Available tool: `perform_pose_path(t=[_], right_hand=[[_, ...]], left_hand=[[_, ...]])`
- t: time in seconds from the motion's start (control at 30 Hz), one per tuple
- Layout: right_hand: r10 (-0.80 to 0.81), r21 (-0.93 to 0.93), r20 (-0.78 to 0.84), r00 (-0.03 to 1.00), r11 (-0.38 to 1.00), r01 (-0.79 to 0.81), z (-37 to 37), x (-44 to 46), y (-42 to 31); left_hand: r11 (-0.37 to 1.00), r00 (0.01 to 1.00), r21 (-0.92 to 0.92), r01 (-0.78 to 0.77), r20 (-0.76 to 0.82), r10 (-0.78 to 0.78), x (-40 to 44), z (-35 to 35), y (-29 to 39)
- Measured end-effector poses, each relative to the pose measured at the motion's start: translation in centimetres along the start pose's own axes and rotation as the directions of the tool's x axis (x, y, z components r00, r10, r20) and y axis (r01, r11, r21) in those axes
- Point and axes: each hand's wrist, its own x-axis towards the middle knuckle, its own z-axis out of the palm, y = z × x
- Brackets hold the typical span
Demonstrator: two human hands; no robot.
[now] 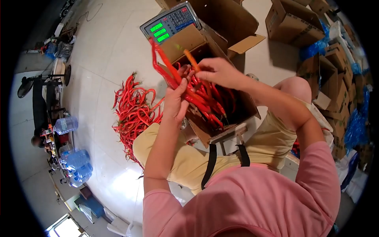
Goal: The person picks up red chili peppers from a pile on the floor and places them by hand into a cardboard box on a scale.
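Note:
My left hand (176, 102) is closed around several long red chili peppers (166, 77), their ends sticking up past the fingers toward the scale. Just to the right, my right hand (221, 73) pinches an orange-red chili pepper (191, 58), which points up and to the left. Both hands are over an open cardboard box (179, 46) set between my knees. More red chili peppers (213, 108) lie inside the box, partly hidden by my hands. On the floor to the left spreads a large pile of red chili peppers (132, 114).
A digital scale display (170, 23) with lit green readouts stands behind the box. A bigger open carton (227, 17) is beyond it. Further cardboard boxes (294, 23) and blue plastic (355, 126) fill the right side. Water jugs (75, 160) stand at the far left.

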Motion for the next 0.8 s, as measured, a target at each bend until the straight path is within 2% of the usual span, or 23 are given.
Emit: perform_pose_path(t=[0.07, 0.13, 0.23, 0.33, 0.4, 0.47, 0.53, 0.57, 0.6, 0.67, 0.73, 0.8], right_hand=[[0.035, -0.151, -0.084, 0.996, 0.987, -0.047, -1.4, 0.1, -0.5], [0.218, -0.171, 0.043, 0.975, 0.963, -0.207, -2.1, 0.0, -0.8], [-0.107, -0.408, -0.062, 0.992, 0.91, 0.073, -1.6, 0.3, 1.0], [-0.13, -0.345, -0.259, 0.957, 0.938, 0.034, -2.1, 0.5, 0.3], [-0.152, -0.222, -0.368, 0.917, 0.972, 0.072, -2.5, 0.9, 0.0], [-0.147, -0.221, -0.357, 0.923, 0.973, 0.07, -2.9, 1.0, -0.2], [-0.12, -0.398, -0.145, 0.982, 0.916, 0.053, -2.9, 0.9, 0.3], [-0.105, -0.412, -0.123, 0.987, 0.91, 0.046, -2.2, 0.7, 1.0], [-0.217, -0.46, -0.156, 0.964, 0.88, 0.124, -1.6, 0.5, 1.1], [-0.146, -0.346, -0.093, 0.985, 0.932, 0.105, -1.3, 0.7, 1.1], [-0.026, -0.146, -0.042, 0.999, 0.989, 0.02, -1.1, 0.6, 1.1], [0.068, 0.039, 0.042, 0.997, 0.997, -0.07, -0.6, 0.4, 1.0]], left_hand=[[1.0, 1.0, -0.004, 0.0, 0.02, 0.0, -0.1, -0.3, 0.5], [1.0, 1.0, 0.005, 0.02, 0.017, -0.02, -0.3, -0.5, 0.3], [0.995, 0.994, 0.006, 0.1, 0.041, -0.1, -0.3, -0.3, -0.3], [0.984, 0.983, 0.059, 0.167, 0.068, -0.171, -0.5, -0.2, -0.4], [0.975, 0.979, 0.125, 0.185, 0.068, -0.194, -0.8, 0.4, -0.2], [0.975, 0.976, 0.123, 0.186, 0.093, -0.198, -0.9, 0.5, -0.7], [0.979, 0.978, 0.116, 0.167, 0.106, -0.179, -0.8, 0.7, -1.2], [0.981, 0.987, 0.143, 0.133, 0.075, -0.145, -0.8, 0.5, -1.5], [0.98, 0.993, 0.172, 0.102, 0.046, -0.111, -0.7, 0.3, -1.8], [0.978, 0.998, 0.202, 0.056, -0.008, -0.056, -0.8, 0.2, -1.9], [0.979, 0.998, 0.204, 0.026, -0.061, -0.013, -1.1, 0.9, -1.2], [0.985, 0.999, 0.173, 0.028, -0.026, -0.024, -1.0, 0.8, -1.0]])
